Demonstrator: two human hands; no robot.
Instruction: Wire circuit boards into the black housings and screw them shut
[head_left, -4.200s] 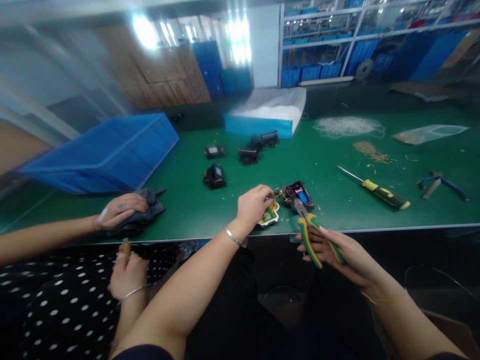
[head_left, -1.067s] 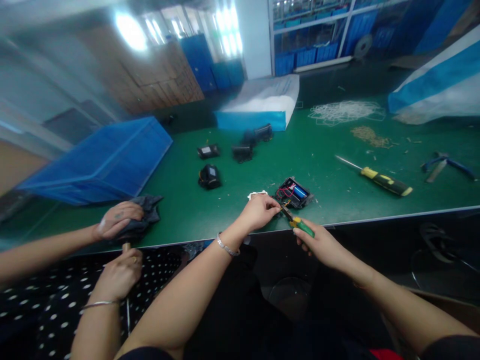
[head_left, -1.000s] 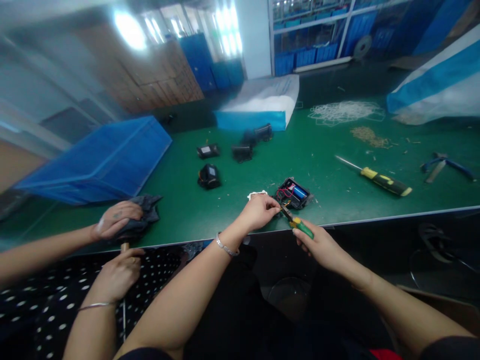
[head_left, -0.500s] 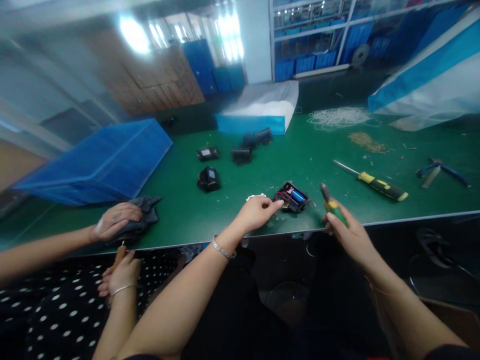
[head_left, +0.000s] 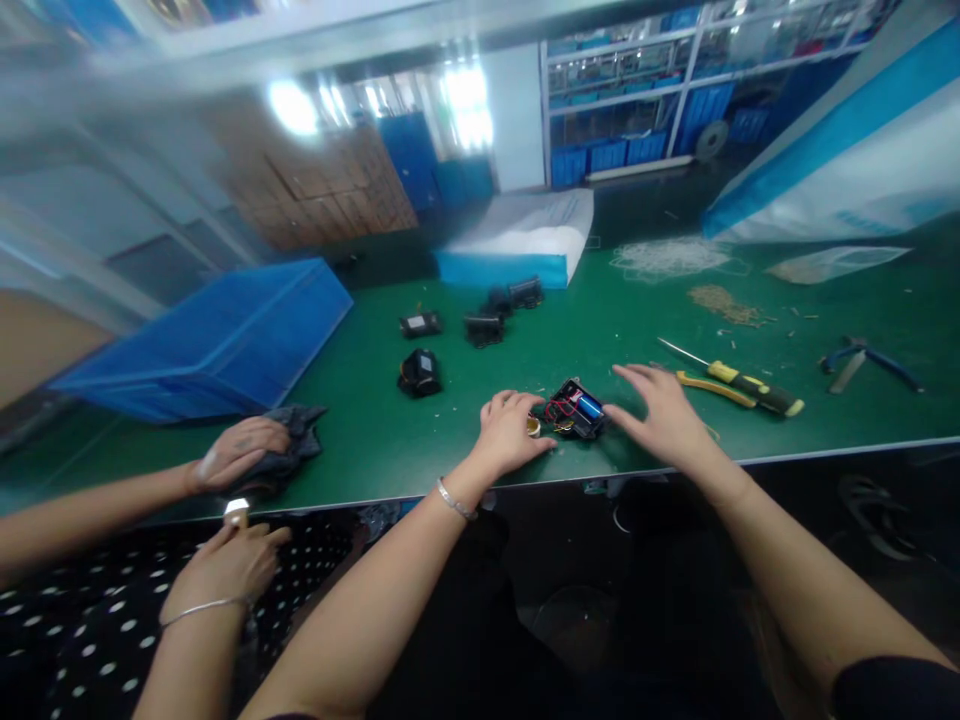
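A small black open device (head_left: 576,409) with red wires and a blue cell lies near the front edge of the green table (head_left: 615,320). My left hand (head_left: 508,433) rests just left of it, fingers curled over a small round brass-coloured part (head_left: 533,427). My right hand (head_left: 660,415) hovers just right of the device with fingers spread, holding nothing. The green-and-yellow pliers (head_left: 712,388) lie on the table behind my right hand, next to a yellow-and-black screwdriver (head_left: 739,377).
A co-worker at my left presses one hand (head_left: 238,450) on a dark cloth and holds a tool in the other (head_left: 225,565). A tilted blue crate (head_left: 217,325), several black devices (head_left: 421,370), a white-and-blue bag (head_left: 525,235) and blue-handled pliers (head_left: 862,358) sit on the table.
My right hand has put the pliers down on the table and opened beside the device. My left hand has stayed by the device, now curled over a small round part.
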